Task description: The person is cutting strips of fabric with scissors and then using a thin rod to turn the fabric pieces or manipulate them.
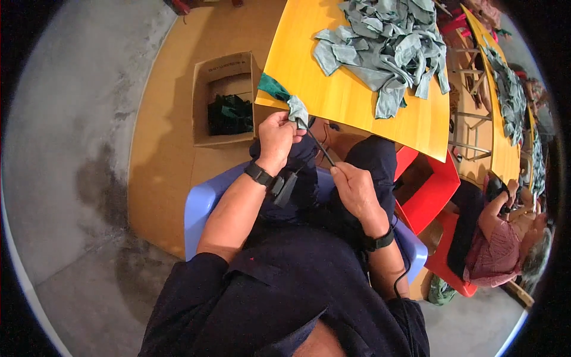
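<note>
My left hand (279,138) pinches the end of a narrow cloth piece (298,112), pale grey-green at the near end. Its dark green part (273,87) lies over the left corner of the yellow table (321,98). In my right hand (358,189) is a thin dark rod (322,148), which slants up and left to the pale end of the cloth. Whether its tip sits inside the cloth is hidden by my left fingers. Farther back on the table spreads a heap of similar grey-green cloth pieces (389,56).
Left of the table stands an open cardboard box (221,64) with dark green cloth (231,114) inside. I sit on a blue chair (201,205). Red seats (428,199) stand at the right. Another person (493,253) sits beyond, by a second yellow table (505,156) with more cloth.
</note>
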Available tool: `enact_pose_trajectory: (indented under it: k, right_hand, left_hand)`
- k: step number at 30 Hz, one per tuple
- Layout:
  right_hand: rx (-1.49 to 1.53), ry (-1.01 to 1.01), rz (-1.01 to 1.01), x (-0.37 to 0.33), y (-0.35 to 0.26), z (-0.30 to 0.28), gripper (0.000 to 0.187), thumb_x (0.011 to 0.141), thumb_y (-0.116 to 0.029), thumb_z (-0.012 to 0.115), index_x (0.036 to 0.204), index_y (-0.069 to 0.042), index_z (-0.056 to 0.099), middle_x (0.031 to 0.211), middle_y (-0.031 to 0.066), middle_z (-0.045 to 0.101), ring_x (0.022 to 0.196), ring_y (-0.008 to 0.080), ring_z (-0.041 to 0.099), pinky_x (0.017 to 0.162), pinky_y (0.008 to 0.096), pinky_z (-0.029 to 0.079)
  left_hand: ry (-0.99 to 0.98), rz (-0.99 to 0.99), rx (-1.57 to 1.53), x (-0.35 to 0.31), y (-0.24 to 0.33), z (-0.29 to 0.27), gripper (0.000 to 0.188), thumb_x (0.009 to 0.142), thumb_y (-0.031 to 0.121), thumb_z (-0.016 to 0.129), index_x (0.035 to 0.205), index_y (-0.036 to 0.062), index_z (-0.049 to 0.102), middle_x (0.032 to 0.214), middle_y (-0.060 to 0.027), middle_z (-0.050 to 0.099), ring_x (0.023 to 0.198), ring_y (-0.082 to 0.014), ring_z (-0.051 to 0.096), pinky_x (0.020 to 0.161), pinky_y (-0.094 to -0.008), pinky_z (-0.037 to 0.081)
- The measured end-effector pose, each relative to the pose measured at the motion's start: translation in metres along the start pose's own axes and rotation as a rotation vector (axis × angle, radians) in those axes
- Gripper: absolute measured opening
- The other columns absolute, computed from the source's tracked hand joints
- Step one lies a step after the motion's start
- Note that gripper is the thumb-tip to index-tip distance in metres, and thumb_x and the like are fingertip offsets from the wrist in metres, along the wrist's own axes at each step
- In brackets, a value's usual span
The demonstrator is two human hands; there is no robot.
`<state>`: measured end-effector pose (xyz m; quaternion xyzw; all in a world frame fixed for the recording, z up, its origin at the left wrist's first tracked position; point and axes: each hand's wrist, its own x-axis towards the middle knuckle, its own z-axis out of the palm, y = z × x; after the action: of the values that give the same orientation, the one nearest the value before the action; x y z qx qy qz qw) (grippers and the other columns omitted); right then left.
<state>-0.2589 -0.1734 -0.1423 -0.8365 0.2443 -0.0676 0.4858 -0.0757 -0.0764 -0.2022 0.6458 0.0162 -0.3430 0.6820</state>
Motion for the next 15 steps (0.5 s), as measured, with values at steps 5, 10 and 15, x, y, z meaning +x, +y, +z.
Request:
enact_pose_trajectory:
  k: [5,10,15]
  right_hand:
    - [-0.043,-0.029,0.015,0.003,0.005,0.004,0.020,0.092,-0.015,0.057,0.084,0.003,0.061,0.076,0.0284,0.058,0.074,0.0471,0.059,0.062,0.0460,0.048]
    - [-0.047,-0.020,0.013,0.009,0.015,0.012,0.021,0.092,-0.015,0.057,0.083,0.003,0.062,0.075,0.0281,0.058,0.075,0.0473,0.059,0.062,0.0472,0.048]
    - [-0.012,-0.028,0.041,0.014,0.017,0.019,0.022,0.092,-0.015,0.057,0.083,0.004,0.062,0.077,0.0281,0.060,0.077,0.0463,0.061,0.063,0.0458,0.049]
  left_hand:
    - [-0.045,-0.034,-0.001,0.003,-0.003,-0.002,0.020,0.087,-0.004,0.051,0.105,-0.0051,0.060,0.089,-0.0092,0.066,0.073,-0.0155,0.067,0.060,-0.0251,0.054]
    - [-0.103,-0.074,-0.054,0.001,0.001,-0.006,0.019,0.086,-0.002,0.052,0.104,-0.0043,0.060,0.089,-0.0095,0.067,0.072,-0.0160,0.067,0.061,-0.0267,0.054]
    - [-0.239,-0.189,-0.186,0.008,0.008,-0.013,0.016,0.091,0.014,0.058,0.101,0.0011,0.061,0.087,-0.0090,0.067,0.070,-0.0181,0.067,0.058,-0.0268,0.053]
